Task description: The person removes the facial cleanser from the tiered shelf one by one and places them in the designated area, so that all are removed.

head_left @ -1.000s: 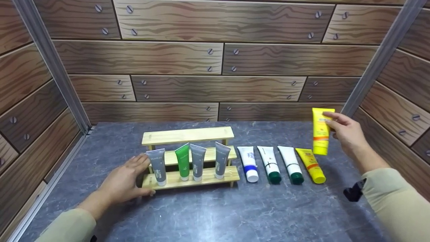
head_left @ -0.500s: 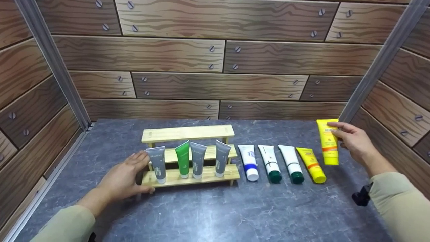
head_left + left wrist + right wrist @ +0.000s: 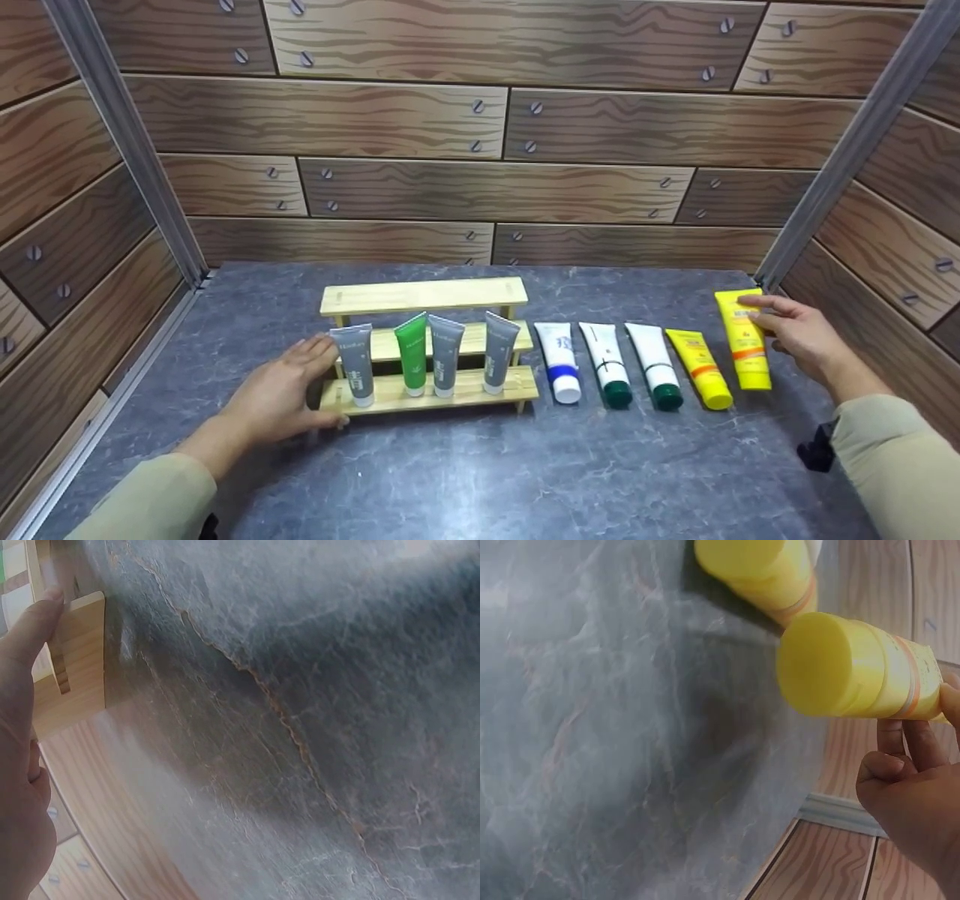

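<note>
My right hand pinches a yellow squeeze tube with an orange band by its flat upper end. In the right wrist view this tube appears above the tabletop, cap toward the camera. A second yellow tube lies just left of it. At the left, my left hand holds the left end of a stepped wooden rack, thumb at the front of the lowest step. On that step stand a green tube and three grey tubes, the leftmost grey tube close to my fingers.
Right of the rack lie a white tube with a blue band and two white tubes with green caps, one a white tube beside the other. The grey marbled tabletop is enclosed by wood-patterned walls.
My right hand has lowered the yellow tube and moved it slightly right, beside the second yellow tube. The left hand stays at the rack's end. The head view has shifted a little.
</note>
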The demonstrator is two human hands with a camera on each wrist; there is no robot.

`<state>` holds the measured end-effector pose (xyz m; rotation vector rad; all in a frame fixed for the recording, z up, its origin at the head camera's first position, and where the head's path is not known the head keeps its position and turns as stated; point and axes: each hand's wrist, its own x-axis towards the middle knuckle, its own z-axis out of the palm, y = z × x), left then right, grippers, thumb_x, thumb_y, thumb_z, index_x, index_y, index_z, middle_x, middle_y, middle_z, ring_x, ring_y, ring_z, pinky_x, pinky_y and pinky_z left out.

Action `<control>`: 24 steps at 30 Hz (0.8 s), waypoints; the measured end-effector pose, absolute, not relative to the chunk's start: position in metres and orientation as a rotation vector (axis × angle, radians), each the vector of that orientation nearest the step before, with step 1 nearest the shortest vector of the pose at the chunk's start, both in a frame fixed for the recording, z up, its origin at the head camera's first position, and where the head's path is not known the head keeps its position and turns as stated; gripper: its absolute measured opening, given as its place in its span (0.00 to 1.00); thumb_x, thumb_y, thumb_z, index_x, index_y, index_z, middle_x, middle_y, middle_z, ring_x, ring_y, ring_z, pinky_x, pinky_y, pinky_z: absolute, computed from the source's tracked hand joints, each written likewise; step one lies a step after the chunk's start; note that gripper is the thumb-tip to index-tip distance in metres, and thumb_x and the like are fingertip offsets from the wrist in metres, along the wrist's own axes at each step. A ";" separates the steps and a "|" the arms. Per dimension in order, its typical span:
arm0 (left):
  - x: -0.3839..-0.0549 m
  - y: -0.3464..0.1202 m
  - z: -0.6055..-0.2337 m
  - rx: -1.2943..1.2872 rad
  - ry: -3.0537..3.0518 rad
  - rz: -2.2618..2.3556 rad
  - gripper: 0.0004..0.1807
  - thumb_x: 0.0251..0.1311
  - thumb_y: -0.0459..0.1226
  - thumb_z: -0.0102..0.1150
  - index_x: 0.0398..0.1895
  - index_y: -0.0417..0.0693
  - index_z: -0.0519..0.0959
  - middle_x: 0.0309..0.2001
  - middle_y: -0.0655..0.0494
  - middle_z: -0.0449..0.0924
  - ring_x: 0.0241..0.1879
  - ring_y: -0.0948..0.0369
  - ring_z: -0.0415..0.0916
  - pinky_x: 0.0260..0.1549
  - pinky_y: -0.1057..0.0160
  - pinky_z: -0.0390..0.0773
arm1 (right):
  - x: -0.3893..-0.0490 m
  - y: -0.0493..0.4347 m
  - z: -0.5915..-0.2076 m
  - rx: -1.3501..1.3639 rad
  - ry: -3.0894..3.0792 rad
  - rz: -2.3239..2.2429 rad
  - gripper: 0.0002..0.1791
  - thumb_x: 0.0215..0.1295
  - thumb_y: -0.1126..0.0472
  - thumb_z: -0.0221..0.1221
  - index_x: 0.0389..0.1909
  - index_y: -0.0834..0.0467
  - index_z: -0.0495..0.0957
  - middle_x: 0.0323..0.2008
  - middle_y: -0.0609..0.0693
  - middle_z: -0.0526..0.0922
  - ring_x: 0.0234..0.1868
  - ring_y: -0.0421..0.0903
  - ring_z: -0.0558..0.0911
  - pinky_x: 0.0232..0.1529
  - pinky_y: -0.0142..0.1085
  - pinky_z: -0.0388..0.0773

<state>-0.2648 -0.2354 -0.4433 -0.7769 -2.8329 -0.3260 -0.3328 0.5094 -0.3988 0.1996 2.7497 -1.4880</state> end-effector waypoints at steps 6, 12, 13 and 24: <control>-0.265 -0.236 -0.443 -0.782 -2.831 -0.308 0.58 0.52 0.62 0.77 0.76 0.32 0.68 0.77 0.36 0.63 0.77 0.38 0.62 0.76 0.40 0.60 | -0.331 0.516 -0.407 0.184 2.729 -1.453 0.19 0.83 0.50 0.55 0.69 0.43 0.80 0.53 0.39 0.78 0.45 0.36 0.79 0.42 0.38 0.79; -0.266 -0.236 -0.444 -0.773 -2.842 -0.316 0.58 0.52 0.62 0.77 0.76 0.32 0.67 0.78 0.36 0.63 0.77 0.39 0.61 0.76 0.39 0.60 | -0.330 0.521 -0.413 0.202 2.747 -1.329 0.30 0.84 0.47 0.50 0.78 0.58 0.68 0.75 0.70 0.63 0.51 0.40 0.77 0.47 0.43 0.78; -0.266 -0.236 -0.445 -0.772 -2.843 -0.316 0.58 0.52 0.62 0.77 0.76 0.32 0.68 0.78 0.36 0.63 0.77 0.39 0.61 0.76 0.39 0.60 | -0.331 0.521 -0.414 0.205 2.741 -1.318 0.31 0.85 0.47 0.49 0.79 0.59 0.67 0.77 0.72 0.60 0.54 0.45 0.78 0.49 0.45 0.78; -0.267 -0.237 -0.445 -0.770 -2.834 -0.298 0.57 0.53 0.62 0.77 0.76 0.33 0.68 0.78 0.37 0.63 0.77 0.39 0.61 0.75 0.38 0.62 | -0.335 0.524 -0.426 0.212 2.682 -1.300 0.32 0.85 0.46 0.49 0.80 0.60 0.64 0.80 0.74 0.54 0.69 0.67 0.71 0.57 0.51 0.75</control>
